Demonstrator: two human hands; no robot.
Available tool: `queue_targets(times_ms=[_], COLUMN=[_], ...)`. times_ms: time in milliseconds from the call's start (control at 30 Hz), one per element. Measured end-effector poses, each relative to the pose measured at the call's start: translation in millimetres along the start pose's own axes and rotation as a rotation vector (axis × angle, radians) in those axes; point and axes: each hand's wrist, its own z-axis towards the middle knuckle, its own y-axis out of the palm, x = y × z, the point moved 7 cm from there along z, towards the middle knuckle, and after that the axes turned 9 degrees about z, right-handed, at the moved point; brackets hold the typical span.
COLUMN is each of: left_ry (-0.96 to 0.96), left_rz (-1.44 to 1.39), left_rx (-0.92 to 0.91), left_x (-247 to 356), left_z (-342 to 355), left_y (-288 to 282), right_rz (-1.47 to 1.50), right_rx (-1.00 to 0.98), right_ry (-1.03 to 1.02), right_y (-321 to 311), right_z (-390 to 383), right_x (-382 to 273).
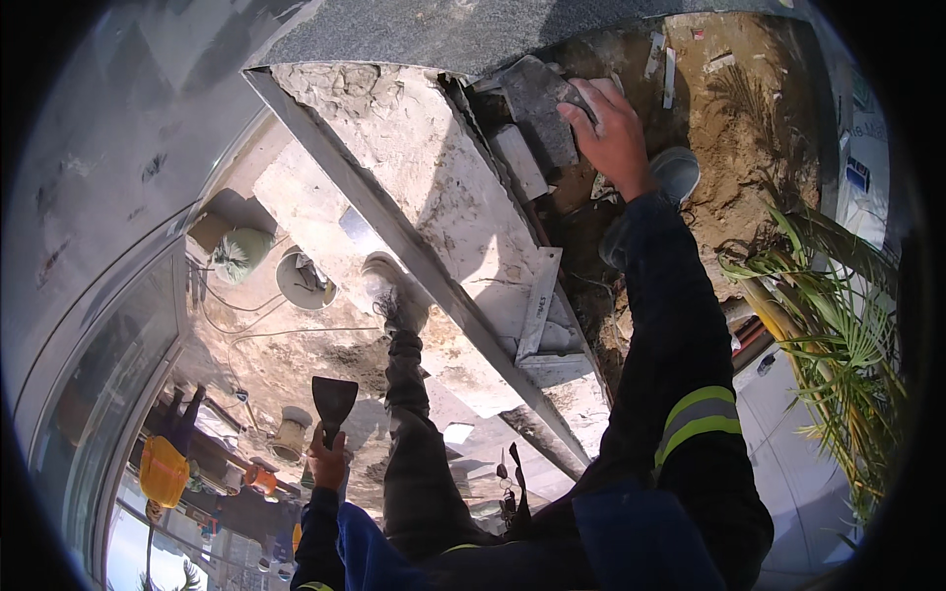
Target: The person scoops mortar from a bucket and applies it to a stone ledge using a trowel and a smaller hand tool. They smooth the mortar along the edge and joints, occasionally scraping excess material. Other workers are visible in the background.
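My left hand [325, 458] grips a scraper [333, 404] with a wide dark blade, held low left of my leg. My right hand [606, 138] has its fingers curled on a grey stone block [532, 108] at the upper right, beside a smaller pale block [517, 158]. These lie along a rough whitish ledge [424, 167] with a long straight edge, under a grey granite slab [414, 30]. Behind my wrist, a grey bucket [675, 172] stands on brown soil [739, 138].
Below the ledge are a bucket [301, 281], a pale sack [241, 256] and cables on the dusty floor. A person in yellow [168, 463] is at lower left, near a glass panel [99, 364]. Palm fronds [828, 335] hang at the right.
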Motion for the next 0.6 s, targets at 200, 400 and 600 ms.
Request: queue_targets(times_ms=[200,400,600], left_ry=[-0.024,-0.058,-0.074], left_rz=[0.017,-0.028,-0.045], left_rx=[-0.008,-0.061,-0.061], left_x=[-13,-8,-14], left_z=[0,0,9], left_y=[19,22,15], right_rz=[-0.174,-0.338,-0.358], right_rx=[-0.085,-0.172,-0.017], right_ry=[-0.134,-0.018,0.033], right_y=[4,11,-6], right_z=[28,41,65], right_x=[-5,-11,-11])
